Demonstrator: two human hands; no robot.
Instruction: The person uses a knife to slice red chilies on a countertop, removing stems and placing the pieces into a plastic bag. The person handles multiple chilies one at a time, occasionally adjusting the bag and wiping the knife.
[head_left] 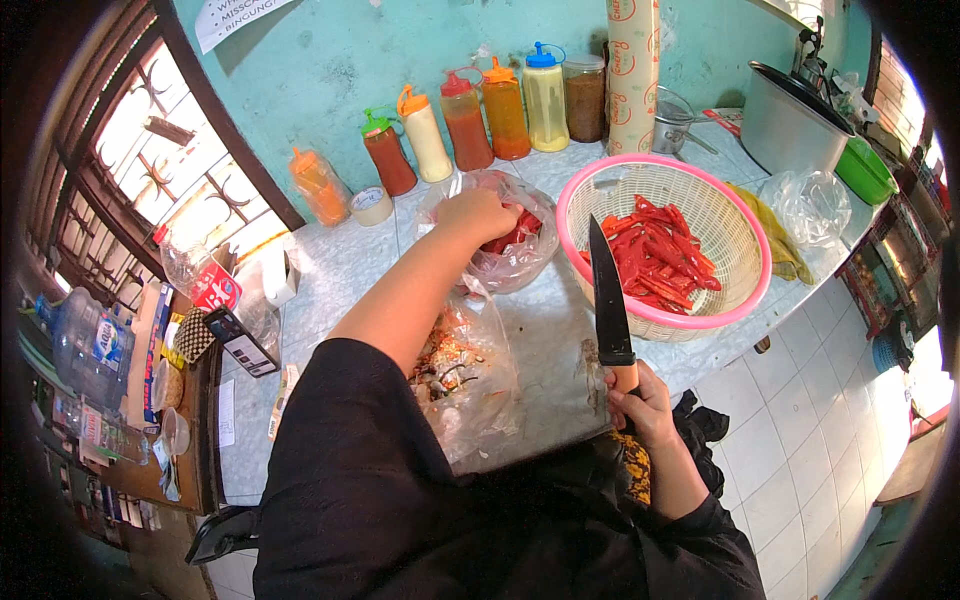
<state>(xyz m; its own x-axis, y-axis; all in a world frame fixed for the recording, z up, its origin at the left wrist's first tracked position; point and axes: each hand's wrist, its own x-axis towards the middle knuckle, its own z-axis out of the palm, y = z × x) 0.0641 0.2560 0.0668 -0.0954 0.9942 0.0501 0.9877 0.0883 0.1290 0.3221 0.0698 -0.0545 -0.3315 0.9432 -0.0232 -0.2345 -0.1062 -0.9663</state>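
My left hand [478, 216] reaches into a clear plastic bag [480, 265] that holds red chilies [518, 238]. Its fingers are curled, and what they grip is hidden among the bag and chilies. In my right hand [643, 405] is a large kitchen knife [610, 300], its dark blade pointing up and away from me. Just beyond the knife stands a white basket with a pink rim [765, 250], with split red chilies [660, 255] in it. Before me lies a cutting board [550, 350]. Another clear bag [470, 375], with chili stems and seeds, rests on its left part.
Several squeeze bottles [465, 125] line the wall, beside a jar [585, 97] and a patterned roll [632, 80]. A tape roll [371, 206] sits left of the bags. At the far right are a large metal pot [790, 125], a green container [865, 170] and a yellow cloth [785, 240].
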